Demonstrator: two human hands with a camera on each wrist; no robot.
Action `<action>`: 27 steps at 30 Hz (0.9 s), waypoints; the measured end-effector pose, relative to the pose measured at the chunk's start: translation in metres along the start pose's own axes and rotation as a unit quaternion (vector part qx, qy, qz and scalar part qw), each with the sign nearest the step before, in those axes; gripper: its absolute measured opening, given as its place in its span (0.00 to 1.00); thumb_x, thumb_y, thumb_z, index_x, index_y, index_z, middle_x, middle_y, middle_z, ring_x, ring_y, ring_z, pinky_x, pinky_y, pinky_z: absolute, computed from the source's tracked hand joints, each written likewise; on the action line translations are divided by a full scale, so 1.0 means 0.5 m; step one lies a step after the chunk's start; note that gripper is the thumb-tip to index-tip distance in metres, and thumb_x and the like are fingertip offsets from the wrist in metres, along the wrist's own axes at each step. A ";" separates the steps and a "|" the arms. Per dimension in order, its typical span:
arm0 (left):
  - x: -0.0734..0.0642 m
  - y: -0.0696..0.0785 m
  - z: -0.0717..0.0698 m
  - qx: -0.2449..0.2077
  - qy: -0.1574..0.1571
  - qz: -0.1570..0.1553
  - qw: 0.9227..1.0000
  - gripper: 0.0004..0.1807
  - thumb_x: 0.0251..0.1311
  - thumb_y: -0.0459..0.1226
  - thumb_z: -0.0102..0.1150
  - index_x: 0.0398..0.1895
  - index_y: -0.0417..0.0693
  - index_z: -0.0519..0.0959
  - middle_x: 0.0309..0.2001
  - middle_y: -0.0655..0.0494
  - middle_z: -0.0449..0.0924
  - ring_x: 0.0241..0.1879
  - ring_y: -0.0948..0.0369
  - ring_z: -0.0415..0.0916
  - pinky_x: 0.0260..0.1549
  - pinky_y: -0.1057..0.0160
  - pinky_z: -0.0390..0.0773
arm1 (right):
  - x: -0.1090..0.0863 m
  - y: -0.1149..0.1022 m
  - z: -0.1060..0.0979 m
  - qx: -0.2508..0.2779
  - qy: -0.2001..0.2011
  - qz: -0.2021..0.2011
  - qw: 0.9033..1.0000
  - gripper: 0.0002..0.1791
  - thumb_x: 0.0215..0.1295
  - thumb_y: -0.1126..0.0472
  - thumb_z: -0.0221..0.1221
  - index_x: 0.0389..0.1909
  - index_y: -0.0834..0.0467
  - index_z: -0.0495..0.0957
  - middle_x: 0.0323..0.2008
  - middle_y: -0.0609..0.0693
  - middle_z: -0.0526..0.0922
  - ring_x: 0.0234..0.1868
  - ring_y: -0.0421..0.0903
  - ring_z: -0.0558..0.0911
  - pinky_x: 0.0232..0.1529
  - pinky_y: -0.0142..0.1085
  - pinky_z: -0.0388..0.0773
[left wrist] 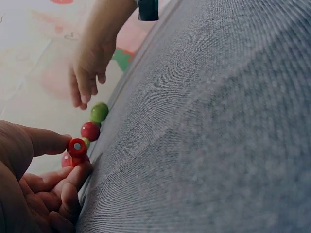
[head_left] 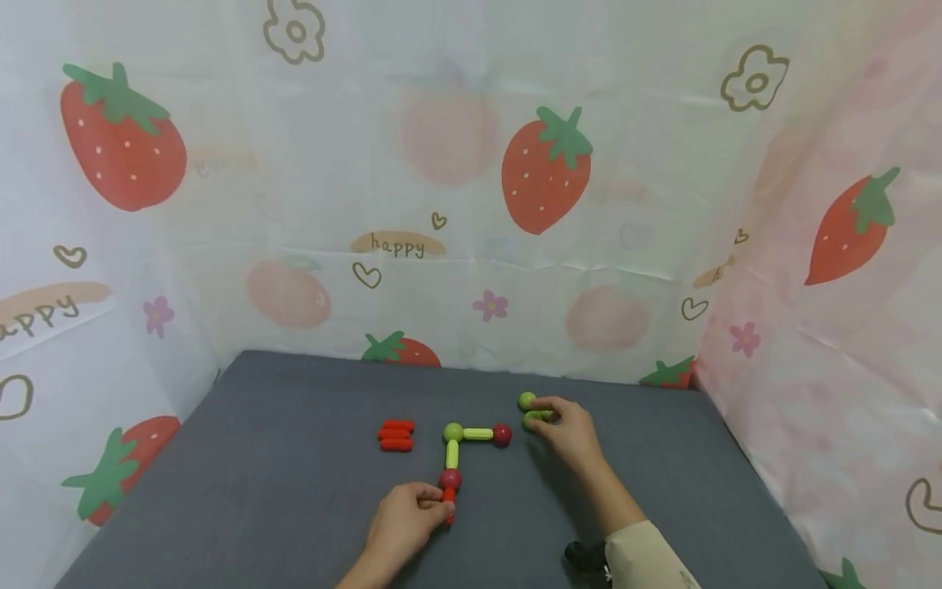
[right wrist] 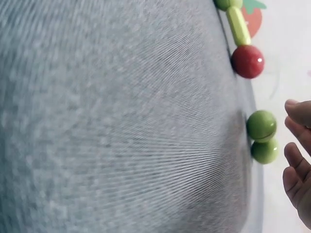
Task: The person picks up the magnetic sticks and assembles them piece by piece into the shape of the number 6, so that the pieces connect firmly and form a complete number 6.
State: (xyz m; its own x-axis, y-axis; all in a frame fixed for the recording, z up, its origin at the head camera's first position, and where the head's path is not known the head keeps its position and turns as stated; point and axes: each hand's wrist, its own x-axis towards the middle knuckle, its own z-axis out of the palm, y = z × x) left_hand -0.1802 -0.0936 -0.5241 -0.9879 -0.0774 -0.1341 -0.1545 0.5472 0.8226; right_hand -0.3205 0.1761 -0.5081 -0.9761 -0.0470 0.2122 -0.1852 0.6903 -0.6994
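My left hand (head_left: 405, 519) pinches a red rod (head_left: 449, 509) between thumb and fingers. In the left wrist view the rod (left wrist: 77, 147) shows end-on, with a pale dot in its tip. The rod's far end meets a dark red ball (head_left: 450, 480). From there a yellow-green rod (head_left: 452, 455) leads to a green ball (head_left: 453, 432), then another yellow-green rod (head_left: 478, 434) runs right to a second red ball (head_left: 502, 435). My right hand (head_left: 570, 433) hovers by loose green balls (head_left: 527, 400), thumb and fingers apart; the right wrist view shows a gap between it and two green balls (right wrist: 262, 125).
Several loose red rods (head_left: 396, 445) lie side by side left of the joined pieces. A black object (head_left: 585, 557) sits by the right sleeve. The grey cloth-covered table (head_left: 280, 458) ends at a strawberry-print curtain (head_left: 456, 180) behind and at both sides.
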 end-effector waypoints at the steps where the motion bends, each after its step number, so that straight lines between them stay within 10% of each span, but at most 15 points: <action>1: 0.001 -0.001 0.000 0.000 -0.002 -0.005 1.000 0.12 0.56 0.47 0.74 0.38 0.51 0.88 0.32 0.62 0.87 0.31 0.66 0.79 0.28 0.60 0.74 | 0.001 0.002 0.002 -0.001 -0.001 0.003 1.000 0.19 0.60 0.59 0.73 0.53 0.52 0.87 0.45 0.51 0.86 0.45 0.51 0.81 0.39 0.41 0.76; 27: 0.004 -0.001 -0.001 -0.024 -0.017 -0.037 0.999 0.12 0.58 0.48 0.73 0.39 0.52 0.88 0.32 0.63 0.87 0.34 0.65 0.82 0.31 0.59 0.76 | 0.000 0.015 0.026 -0.037 -0.019 -0.001 0.999 0.21 0.55 0.67 0.74 0.52 0.55 0.86 0.33 0.52 0.82 0.31 0.45 0.74 0.30 0.38 0.70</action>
State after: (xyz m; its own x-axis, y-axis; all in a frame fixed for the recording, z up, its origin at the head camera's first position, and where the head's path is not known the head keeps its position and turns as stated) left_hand -0.1822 -0.0944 -0.5246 -0.9729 -0.0876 -0.2141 -0.2288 0.5001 0.8352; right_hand -0.3232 0.1719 -0.5224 -0.9795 -0.0761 0.1865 -0.1806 0.7416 -0.6461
